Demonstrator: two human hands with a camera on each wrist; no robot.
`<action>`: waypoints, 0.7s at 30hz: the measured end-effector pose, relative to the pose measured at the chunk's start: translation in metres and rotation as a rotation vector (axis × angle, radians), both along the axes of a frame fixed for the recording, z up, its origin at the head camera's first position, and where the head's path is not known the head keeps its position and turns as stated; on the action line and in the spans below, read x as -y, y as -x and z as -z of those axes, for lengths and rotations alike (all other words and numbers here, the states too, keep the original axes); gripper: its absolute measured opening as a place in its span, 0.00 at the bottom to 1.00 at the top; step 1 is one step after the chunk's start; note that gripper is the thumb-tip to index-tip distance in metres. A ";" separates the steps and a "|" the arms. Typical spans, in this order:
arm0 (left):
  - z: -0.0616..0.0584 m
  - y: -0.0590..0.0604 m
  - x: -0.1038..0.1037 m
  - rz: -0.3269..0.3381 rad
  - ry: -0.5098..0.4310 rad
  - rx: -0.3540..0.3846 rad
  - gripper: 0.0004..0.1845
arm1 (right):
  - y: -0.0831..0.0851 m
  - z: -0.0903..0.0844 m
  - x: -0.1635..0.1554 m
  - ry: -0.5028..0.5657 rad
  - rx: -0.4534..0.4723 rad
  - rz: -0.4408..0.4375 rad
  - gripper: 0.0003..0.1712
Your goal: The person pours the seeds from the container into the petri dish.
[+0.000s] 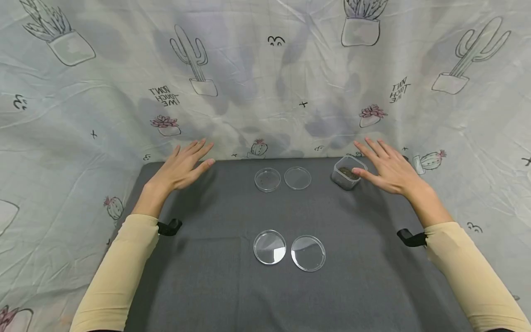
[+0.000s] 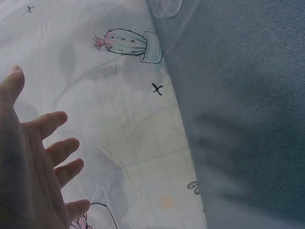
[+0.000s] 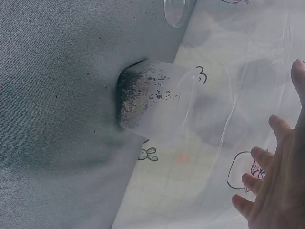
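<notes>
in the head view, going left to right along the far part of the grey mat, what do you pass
Open left hand → clear round petri dish → second clear round petri dish → small clear plastic tub holding dark grains → open right hand.

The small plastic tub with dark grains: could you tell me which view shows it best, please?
The right wrist view: the tub fills mid-frame, its grains plain. The head view shows it small beside the right hand. The left wrist view misses it.
</notes>
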State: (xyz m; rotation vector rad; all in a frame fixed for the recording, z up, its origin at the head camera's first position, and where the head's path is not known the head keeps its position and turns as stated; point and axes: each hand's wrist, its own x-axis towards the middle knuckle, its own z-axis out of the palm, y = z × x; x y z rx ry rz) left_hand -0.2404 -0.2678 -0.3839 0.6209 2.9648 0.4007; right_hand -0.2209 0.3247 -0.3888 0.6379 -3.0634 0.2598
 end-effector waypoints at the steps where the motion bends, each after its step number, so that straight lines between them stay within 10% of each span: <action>1: 0.000 -0.001 0.000 -0.001 -0.001 -0.001 0.40 | -0.001 0.000 0.000 0.000 0.000 0.001 0.49; 21: 0.028 0.010 -0.027 0.088 -0.194 0.061 0.41 | 0.002 0.015 -0.003 0.172 0.060 0.051 0.58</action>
